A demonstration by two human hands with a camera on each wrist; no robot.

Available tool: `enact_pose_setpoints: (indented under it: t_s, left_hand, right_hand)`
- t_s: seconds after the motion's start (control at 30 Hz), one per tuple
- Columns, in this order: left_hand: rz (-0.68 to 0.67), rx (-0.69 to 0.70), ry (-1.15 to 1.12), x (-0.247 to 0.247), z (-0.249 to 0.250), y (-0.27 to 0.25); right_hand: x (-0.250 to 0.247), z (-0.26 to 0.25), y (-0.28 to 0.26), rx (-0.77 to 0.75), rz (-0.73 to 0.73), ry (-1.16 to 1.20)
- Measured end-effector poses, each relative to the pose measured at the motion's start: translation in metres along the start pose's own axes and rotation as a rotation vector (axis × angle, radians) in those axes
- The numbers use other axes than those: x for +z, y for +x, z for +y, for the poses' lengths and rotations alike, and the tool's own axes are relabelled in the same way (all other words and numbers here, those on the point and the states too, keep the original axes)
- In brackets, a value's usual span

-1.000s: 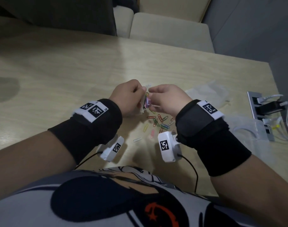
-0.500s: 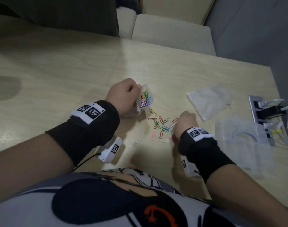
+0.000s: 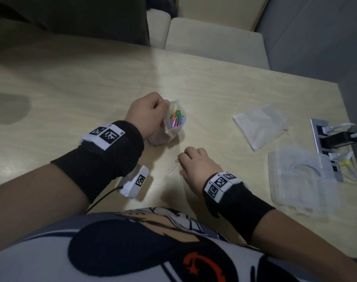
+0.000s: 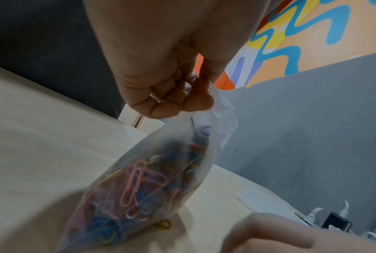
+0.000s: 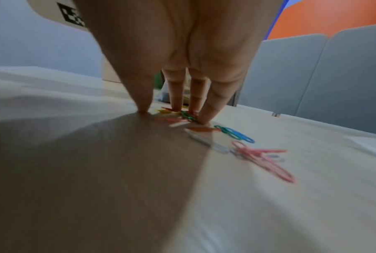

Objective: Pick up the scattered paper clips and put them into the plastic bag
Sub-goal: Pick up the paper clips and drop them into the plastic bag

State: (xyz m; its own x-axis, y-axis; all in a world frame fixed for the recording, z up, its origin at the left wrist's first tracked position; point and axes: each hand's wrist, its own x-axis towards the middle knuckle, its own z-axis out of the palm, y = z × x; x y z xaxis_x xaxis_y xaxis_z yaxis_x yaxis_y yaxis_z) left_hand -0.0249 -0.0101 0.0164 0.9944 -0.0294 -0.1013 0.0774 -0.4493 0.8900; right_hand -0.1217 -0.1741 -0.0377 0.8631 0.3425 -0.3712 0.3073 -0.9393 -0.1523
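The left hand (image 3: pixel 151 117) grasps the plastic bag (image 3: pixel 174 121) at its rim, fingers clenched round it, the mouth facing up with many clips inside; the right hand (image 3: pixel 195 161) is released, its fingertips (image 5: pixel 203 119) pressing down on the loose paper clips (image 5: pixel 236 135) on the table (image 3: pixel 92 78); more clips lie just beside the little finger; I think it is best to rake them together under the fingers, then pinch a bunch, not 1 at a time.

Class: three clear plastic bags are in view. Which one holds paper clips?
The bag gripped by the left hand; the other two bags lie flat, without clips.
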Motion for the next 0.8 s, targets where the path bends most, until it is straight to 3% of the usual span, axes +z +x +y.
enact_pose_setpoints:
  t_s: [0.2, 0.37, 0.5, 0.57, 0.67, 0.73, 0.8]
  left_hand:
    - [-0.024, -0.009, -0.002, 0.006, 0.001, -0.001]
    - [-0.059, 0.000, 0.017, 0.010, 0.001, -0.002]
    - [-0.071, 0.001, 0.019, 0.010, 0.001, -0.002]
    - [-0.078, -0.001, 0.013, 0.009, 0.000, -0.002]
    - [-0.071, 0.003, 0.017, 0.009, 0.000, -0.002]
    - [-0.071, 0.007, 0.025, 0.010, 0.000, -0.002]
    - [-0.081, 0.014, 0.040, 0.012, 0.002, -0.003]
  right_hand:
    - [-0.002, 0.016, -0.005, 0.047, -0.005, 0.000]
    - [-0.003, 0.028, 0.004, 0.101, 0.077, 0.045]
    - [-0.016, 0.038, 0.010, 0.263, 0.113, 0.199]
    - [-0.026, 0.041, 0.011, 0.387, 0.187, 0.373]
    - [-0.041, 0.039, 0.013, 0.532, 0.400, 0.831]
    - [-0.057, 0.034, 0.014, 0.533, 0.526, 1.129]
    - [-0.076, 0.027, 0.017, 0.470, 0.556, 1.319]
